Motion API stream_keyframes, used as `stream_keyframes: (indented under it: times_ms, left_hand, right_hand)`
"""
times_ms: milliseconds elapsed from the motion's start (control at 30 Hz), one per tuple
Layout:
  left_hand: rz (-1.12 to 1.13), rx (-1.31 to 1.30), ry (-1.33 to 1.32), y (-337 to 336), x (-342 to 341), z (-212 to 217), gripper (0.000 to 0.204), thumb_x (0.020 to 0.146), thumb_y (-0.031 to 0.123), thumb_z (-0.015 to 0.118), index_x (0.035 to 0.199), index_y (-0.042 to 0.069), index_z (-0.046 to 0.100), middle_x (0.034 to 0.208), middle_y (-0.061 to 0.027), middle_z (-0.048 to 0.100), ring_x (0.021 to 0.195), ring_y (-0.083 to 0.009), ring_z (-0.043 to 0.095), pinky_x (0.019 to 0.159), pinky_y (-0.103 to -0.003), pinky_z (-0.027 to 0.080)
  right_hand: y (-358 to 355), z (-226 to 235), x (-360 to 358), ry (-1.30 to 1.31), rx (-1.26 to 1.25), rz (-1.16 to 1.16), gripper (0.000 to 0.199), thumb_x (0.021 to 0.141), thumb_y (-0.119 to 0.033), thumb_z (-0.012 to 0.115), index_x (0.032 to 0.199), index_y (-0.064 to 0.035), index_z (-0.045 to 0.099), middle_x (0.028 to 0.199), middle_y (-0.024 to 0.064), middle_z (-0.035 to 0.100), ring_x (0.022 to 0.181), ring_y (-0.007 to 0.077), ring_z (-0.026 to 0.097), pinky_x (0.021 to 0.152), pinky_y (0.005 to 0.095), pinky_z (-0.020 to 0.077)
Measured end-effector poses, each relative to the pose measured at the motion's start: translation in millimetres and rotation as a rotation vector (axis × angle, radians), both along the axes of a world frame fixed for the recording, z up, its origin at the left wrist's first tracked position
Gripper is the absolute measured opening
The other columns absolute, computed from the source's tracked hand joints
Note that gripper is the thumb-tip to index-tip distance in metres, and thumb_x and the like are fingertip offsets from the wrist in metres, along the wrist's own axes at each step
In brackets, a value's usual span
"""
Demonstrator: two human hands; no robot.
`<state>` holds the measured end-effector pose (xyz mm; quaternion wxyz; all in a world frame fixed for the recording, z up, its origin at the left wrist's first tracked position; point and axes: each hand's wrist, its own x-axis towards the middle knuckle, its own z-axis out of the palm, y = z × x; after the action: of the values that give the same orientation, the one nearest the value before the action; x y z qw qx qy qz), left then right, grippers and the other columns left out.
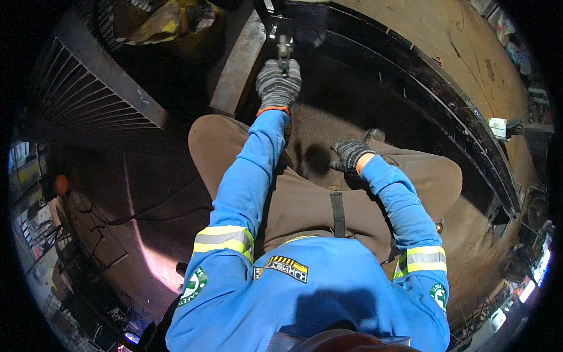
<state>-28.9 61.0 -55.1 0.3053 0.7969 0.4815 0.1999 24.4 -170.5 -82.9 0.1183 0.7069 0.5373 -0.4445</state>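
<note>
My left hand [278,86], in a grey-and-black striped knit glove with an orange cuff, reaches forward between my knees. It is closed around a small hand tool [284,51] with a metallic upper part and a greenish body; its exact kind is unclear. The tool points away from me toward a dark steel part [275,26]. My right hand [352,155], gloved alike, hovers by my right thigh with fingers apart and nothing visible in it. Below the hands, a round dark shadow lies on the brown floor [305,123].
A rusty flat bar [239,64] slants beside my left hand. Farther left stands a barred metal frame [82,97]; a yellow crumpled sack [170,23] sits behind it. A long black steel beam [434,108] runs along the right. Cables [123,220] cross the floor at left.
</note>
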Motion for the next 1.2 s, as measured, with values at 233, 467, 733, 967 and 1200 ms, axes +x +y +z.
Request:
stream_keyframes:
  times_ms: [233,467,733,967,1200]
  left_hand:
    - [0.066,0.086,-0.063,4.8,-1.7,9.7,0.032,0.080,0.034,0.061,0.082,0.002,0.059,0.078,-0.0200,0.062,0.077,-0.0390,0.060,0.072,-0.047,0.046]
    - [0.007,0.076,-0.078,6.1,-0.3,5.7,0.035,0.080,0.037,0.064,0.087,0.003,0.061,0.075,-0.0172,0.063,0.072,-0.0347,0.061,0.068,-0.045,0.047]
    - [-0.182,0.012,0.088,-30.9,38.6,-4.1,0.033,0.079,0.036,0.067,0.085,0.004,0.061,0.077,-0.0182,0.064,0.075,-0.0353,0.063,0.070,-0.043,0.050]
    - [-0.792,-0.082,0.091,-108.1,53.3,17.3,0.032,0.075,0.034,0.066,0.088,0.004,0.061,0.082,-0.0201,0.063,0.080,-0.0374,0.061,0.074,-0.044,0.050]
    - [-0.956,-0.059,0.074,-144.0,51.7,15.0,0.034,0.075,0.028,0.066,0.100,0.004,0.062,0.091,-0.0199,0.063,0.086,-0.0371,0.060,0.076,-0.042,0.050]
  right_hand:
    - [-4.8,-2.6,-1.4,-0.003,0.113,-0.008,0.058,0.080,-0.043,0.060,0.123,-0.0065,0.052,0.119,0.0185,0.058,0.111,0.0348,0.054,0.093,0.0441,0.0431]
    - [0.2,5.5,-4.1,0.007,0.111,-0.022,0.055,0.079,-0.041,0.061,0.121,-0.0064,0.054,0.118,0.0182,0.059,0.110,0.0345,0.055,0.092,0.0439,0.0436]
    - [-18.6,16.1,-0.8,-0.020,0.061,-0.086,0.055,0.076,-0.039,0.063,0.119,-0.0057,0.056,0.117,0.0176,0.059,0.110,0.0332,0.056,0.092,0.0438,0.0446]
    - [-37.8,12.2,-1.0,0.018,-0.044,-0.131,0.056,0.076,-0.041,0.061,0.121,-0.0068,0.055,0.120,0.0168,0.058,0.108,0.0330,0.057,0.090,0.0446,0.0459]
    - [-62.2,-0.6,-4.9,-0.009,-0.009,-0.178,0.061,0.078,-0.047,0.057,0.126,-0.0114,0.050,0.123,0.0140,0.056,0.113,0.0319,0.053,0.093,0.0460,0.0428]
